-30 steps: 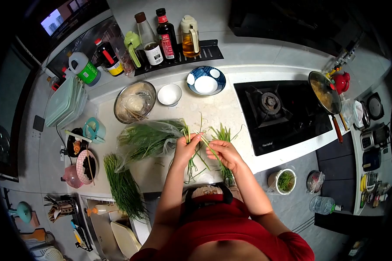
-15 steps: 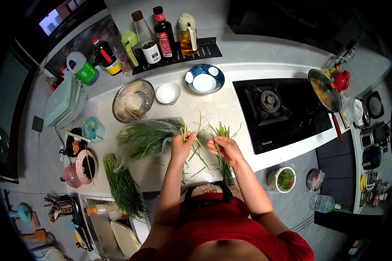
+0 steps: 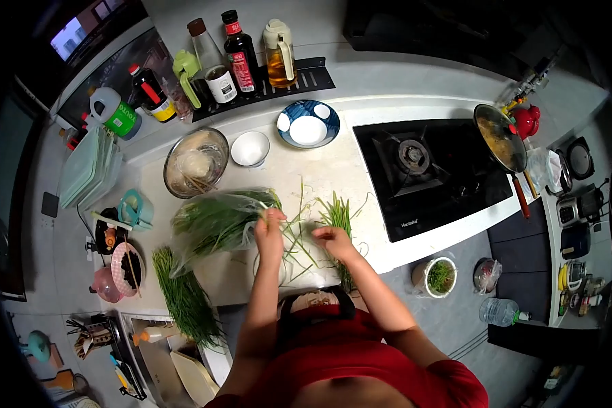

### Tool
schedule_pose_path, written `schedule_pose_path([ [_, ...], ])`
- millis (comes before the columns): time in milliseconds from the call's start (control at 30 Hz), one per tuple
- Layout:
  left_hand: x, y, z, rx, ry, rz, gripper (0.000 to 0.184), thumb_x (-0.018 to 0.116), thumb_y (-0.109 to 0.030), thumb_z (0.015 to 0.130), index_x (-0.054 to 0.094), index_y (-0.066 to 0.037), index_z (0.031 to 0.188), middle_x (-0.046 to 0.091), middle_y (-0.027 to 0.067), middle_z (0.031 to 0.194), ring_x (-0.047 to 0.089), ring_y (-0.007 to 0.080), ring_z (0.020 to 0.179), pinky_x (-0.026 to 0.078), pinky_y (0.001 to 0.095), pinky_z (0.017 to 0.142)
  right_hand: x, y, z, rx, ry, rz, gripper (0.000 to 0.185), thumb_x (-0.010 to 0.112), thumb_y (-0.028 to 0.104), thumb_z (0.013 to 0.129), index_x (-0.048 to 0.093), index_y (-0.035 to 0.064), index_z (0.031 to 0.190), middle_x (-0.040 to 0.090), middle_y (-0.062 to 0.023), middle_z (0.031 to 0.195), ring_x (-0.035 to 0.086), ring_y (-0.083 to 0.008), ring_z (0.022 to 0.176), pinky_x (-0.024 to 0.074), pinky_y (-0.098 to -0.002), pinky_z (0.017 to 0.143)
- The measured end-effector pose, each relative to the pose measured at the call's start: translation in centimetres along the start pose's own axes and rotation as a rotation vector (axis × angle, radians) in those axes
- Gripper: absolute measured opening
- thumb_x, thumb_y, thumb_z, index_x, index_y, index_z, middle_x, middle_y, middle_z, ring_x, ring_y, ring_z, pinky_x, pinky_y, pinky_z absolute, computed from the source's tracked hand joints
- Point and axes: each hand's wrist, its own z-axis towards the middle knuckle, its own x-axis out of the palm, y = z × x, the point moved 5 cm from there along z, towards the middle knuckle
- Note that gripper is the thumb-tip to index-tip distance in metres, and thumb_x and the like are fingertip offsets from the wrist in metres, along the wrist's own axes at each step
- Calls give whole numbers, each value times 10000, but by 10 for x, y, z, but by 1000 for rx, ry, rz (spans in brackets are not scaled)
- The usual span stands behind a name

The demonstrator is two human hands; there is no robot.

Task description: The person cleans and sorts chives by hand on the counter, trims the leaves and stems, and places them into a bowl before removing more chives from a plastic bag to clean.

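Thin green stalks lie in a clear plastic bag point(image 3: 214, 221) on the pale counter. My left hand point(image 3: 270, 230) is closed at the bag's right edge, around something I cannot make out. Loose stalks point(image 3: 296, 238) are scattered between my hands. My right hand point(image 3: 332, 239) has its fingers bent together beside a small bunch of stalks point(image 3: 338, 214); whether it holds anything is hidden. Another dark green bunch point(image 3: 183, 296) lies at the counter's left front edge.
Behind the bag are a metal bowl point(image 3: 196, 163), a white bowl point(image 3: 250, 149) and a blue-patterned bowl point(image 3: 307, 124). A black gas stove point(image 3: 428, 177) is at the right, bearing a lidded pan point(image 3: 500, 139). A bin point(image 3: 435, 277) stands below.
The view has shifted, so the counter items appear further left. My left hand has moved left to the bag's edge, and my right hand's fingers have drawn in beside the small bunch.
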Motion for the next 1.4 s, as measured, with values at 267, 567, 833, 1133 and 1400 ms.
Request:
schedule_pose_path([
  [267, -15, -19, -1, -2, 13, -220, 241, 331, -226, 945, 469, -39, 881, 399, -5, 595, 364, 74, 499, 375, 234, 483, -69, -19, 17, 120, -675, -759, 262, 645, 242, 716, 580, 44, 874, 558, -128, 886, 570, -294, 806, 464, -369, 665],
  [567, -10, -14, -2, -48, 38, -157, 214, 415, -224, 917, 512, -41, 862, 405, -35, 591, 339, 46, 485, 319, 217, 445, -72, -31, 29, 49, -560, -128, 229, 736, 92, 666, 512, 45, 673, 519, 13, 627, 439, -61, 567, 387, -198, 538],
  [833, 33, -22, -8, -38, 225, 28, 145, 658, -109, 763, 626, 9, 842, 597, 0, 697, 506, 50, 621, 419, 204, 562, -36, 54, -5, -160, -335, 141, 195, 704, 67, 696, 515, 20, 709, 508, 12, 641, 438, -69, 578, 391, -205, 548],
  [1133, 57, -16, -11, -93, 380, 5, 164, 633, -98, 784, 622, 40, 871, 613, 22, 743, 528, 60, 661, 426, 196, 597, -24, 111, -30, -408, -366, -181, 206, 707, 102, 689, 574, 6, 814, 575, -48, 791, 528, -144, 746, 426, -254, 697],
  [1400, 42, -36, -7, 157, 231, 255, 128, 620, -118, 789, 615, 6, 819, 593, 42, 731, 533, 121, 651, 427, 258, 606, -25, 102, -28, -227, -162, 124, 112, 641, 103, 767, 643, -2, 807, 615, -48, 813, 541, -126, 766, 416, -237, 724],
])
